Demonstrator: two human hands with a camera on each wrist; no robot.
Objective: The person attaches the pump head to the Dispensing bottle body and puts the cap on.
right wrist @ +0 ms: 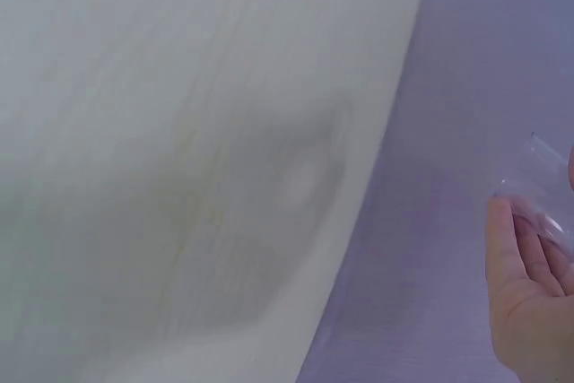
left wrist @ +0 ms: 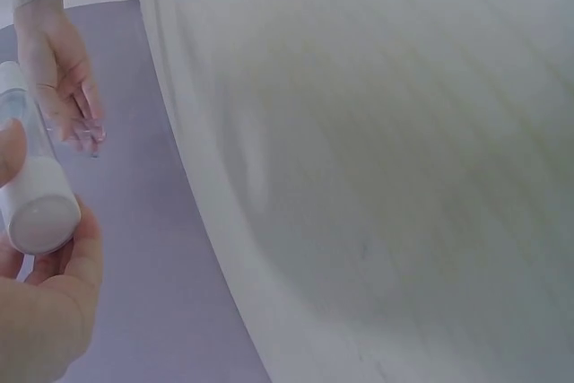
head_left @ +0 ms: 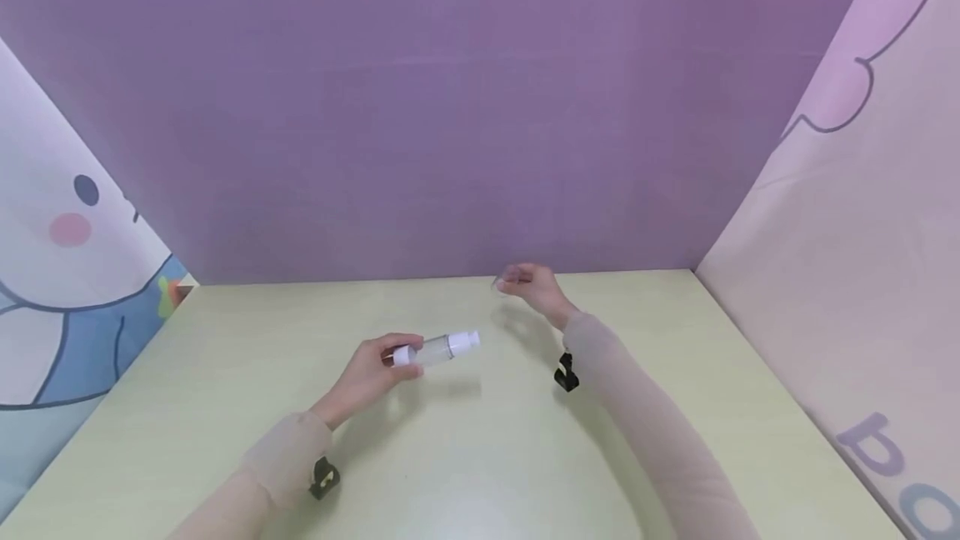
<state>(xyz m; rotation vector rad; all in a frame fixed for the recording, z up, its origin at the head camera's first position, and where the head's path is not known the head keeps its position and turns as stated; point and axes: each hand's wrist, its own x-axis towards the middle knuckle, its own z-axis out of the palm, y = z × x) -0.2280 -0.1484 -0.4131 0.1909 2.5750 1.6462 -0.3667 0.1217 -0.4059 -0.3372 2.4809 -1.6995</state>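
My left hand (head_left: 372, 373) grips a small clear pump bottle (head_left: 437, 350) by its white base, above the table. Its white pump top points to the right, and the bottle lies nearly level. In the left wrist view the bottle's round white base (left wrist: 43, 221) faces the camera between thumb and fingers. Farther back, near the table's far edge, my right hand (head_left: 538, 290) holds a clear plastic cap (head_left: 506, 277) between thumb and fingers. The right wrist view shows the transparent cap (right wrist: 538, 190) partly cut off by the frame's edge. Bottle and cap are apart.
A pale yellow-green table (head_left: 480, 457) lies under both hands. Behind it stands a purple wall panel (head_left: 450, 123). Printed panels rise on the left (head_left: 90, 290) and on the right (head_left: 847, 273). Each wrist carries a black camera mount (head_left: 567, 373).
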